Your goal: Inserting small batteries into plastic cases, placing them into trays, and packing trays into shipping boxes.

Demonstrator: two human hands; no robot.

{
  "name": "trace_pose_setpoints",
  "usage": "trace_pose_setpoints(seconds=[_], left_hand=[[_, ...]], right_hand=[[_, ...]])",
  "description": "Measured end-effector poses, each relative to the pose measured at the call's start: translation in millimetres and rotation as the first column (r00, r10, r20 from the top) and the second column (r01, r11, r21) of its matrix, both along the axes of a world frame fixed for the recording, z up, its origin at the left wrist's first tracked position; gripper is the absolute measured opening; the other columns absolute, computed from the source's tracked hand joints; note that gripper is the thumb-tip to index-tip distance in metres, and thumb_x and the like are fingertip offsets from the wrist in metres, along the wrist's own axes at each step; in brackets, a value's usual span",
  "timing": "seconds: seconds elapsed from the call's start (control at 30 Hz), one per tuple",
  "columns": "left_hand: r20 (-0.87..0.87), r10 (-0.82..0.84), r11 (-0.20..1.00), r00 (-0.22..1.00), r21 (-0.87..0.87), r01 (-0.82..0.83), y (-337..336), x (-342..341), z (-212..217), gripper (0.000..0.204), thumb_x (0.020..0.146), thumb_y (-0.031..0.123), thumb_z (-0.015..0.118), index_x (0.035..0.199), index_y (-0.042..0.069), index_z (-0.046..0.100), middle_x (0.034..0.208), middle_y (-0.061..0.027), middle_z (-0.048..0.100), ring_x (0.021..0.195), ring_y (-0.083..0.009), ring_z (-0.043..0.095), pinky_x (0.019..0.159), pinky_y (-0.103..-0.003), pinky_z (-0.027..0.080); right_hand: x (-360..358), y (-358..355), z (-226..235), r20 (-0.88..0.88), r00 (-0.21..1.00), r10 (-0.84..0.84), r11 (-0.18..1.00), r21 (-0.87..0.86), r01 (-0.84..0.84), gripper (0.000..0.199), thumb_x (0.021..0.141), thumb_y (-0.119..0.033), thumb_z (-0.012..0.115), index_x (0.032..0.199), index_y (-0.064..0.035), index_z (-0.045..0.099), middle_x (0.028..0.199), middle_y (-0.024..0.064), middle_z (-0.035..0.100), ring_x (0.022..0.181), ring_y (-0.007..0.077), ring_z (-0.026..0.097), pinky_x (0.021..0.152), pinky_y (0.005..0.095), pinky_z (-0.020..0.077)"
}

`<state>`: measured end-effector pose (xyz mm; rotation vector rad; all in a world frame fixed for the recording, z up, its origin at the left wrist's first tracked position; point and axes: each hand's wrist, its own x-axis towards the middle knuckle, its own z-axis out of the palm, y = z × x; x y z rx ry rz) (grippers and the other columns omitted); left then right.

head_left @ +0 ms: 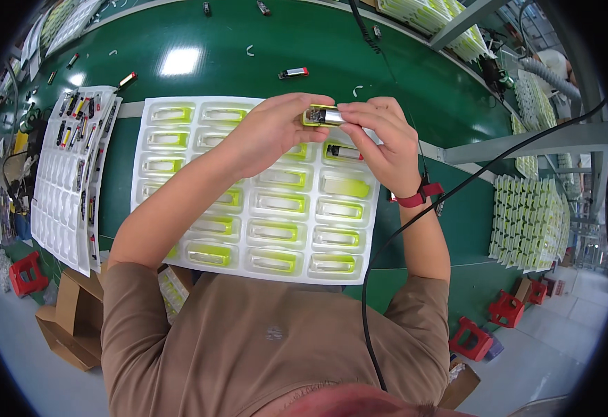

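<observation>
Above the far right part of a white molded tray (138, 156), both hands meet around a small yellow-green casing (309, 115) with a silver battery unit (334, 117) in or against it. My left hand (265, 135) pinches the casing's left end. At the other end, the fingers of my right hand (387, 142) are closed on the silver unit; how deep it sits cannot be told. Clear and yellow-green casings (279, 203) fill the tray's pockets in rows. Just below my right fingers, one casing (333, 150) has a silver unit in it.
On the left stands a tray (57, 208) with small battery units at its far end. Loose battery units (293, 72) lie on the green bench (220, 42). A black cable (470, 174) crosses beside my right arm. Stacked trays (526, 222) stand at right; a carton (75, 313) sits low left.
</observation>
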<state>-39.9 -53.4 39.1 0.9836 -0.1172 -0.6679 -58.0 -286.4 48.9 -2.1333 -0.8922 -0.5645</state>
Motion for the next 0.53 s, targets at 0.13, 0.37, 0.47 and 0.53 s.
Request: trace_pose_setpoints(seconds=[0.13,0.37,0.47,0.53], left_hand=[[-0.020,0.014,1.000,1.000,-0.026,-0.014,-2,-1,-7,0.040,0.112,0.022,0.039,0.136,-0.006,0.057,0.120,-0.0134,0.066,0.106,-0.0206,0.065,0.098,-0.035,0.054],[-0.026,-0.002,0.999,1.000,-0.037,0.001,-5,0,-9,0.036,0.110,0.020,0.048,0.135,-0.004,0.057,0.123,-0.0116,0.066,0.108,-0.0190,0.064,0.100,-0.035,0.053],[0.058,0.002,0.996,0.998,0.084,-0.007,-9,-3,-11,0.038,0.106,0.018,0.056,0.138,-0.002,0.057,0.122,-0.0105,0.065,0.108,-0.0164,0.064,0.099,-0.034,0.052],[0.141,-0.024,0.986,0.990,0.164,0.001,-9,-1,-17,0.043,0.104,0.018,0.058,0.144,0.001,0.054,0.125,-0.0108,0.063,0.109,-0.0170,0.064,0.100,-0.033,0.051]], right_hand=[[0,7,-2,0.058,0.998,-0.028,0.999,-0.037,0.031,0.020,0.084,-0.003,0.078,0.104,-0.0049,0.076,0.108,0.0061,0.076,0.093,0.0273,0.063,0.085,0.0356,0.0527],[-1,9,-5,0.085,0.996,-0.026,0.999,-0.033,0.029,0.025,0.080,0.002,0.075,0.104,-0.0056,0.078,0.109,0.0066,0.076,0.094,0.0284,0.063,0.083,0.0357,0.0534],[-3,9,-8,0.021,0.999,-0.038,0.999,0.020,0.038,0.026,0.080,0.002,0.074,0.104,-0.0064,0.078,0.112,0.0066,0.075,0.098,0.0289,0.062,0.085,0.0365,0.0533],[-3,7,-11,-0.024,0.998,-0.057,0.998,0.030,0.057,0.025,0.083,0.000,0.073,0.106,-0.0075,0.078,0.119,0.0094,0.073,0.108,0.0304,0.060,0.092,0.0413,0.0509]])
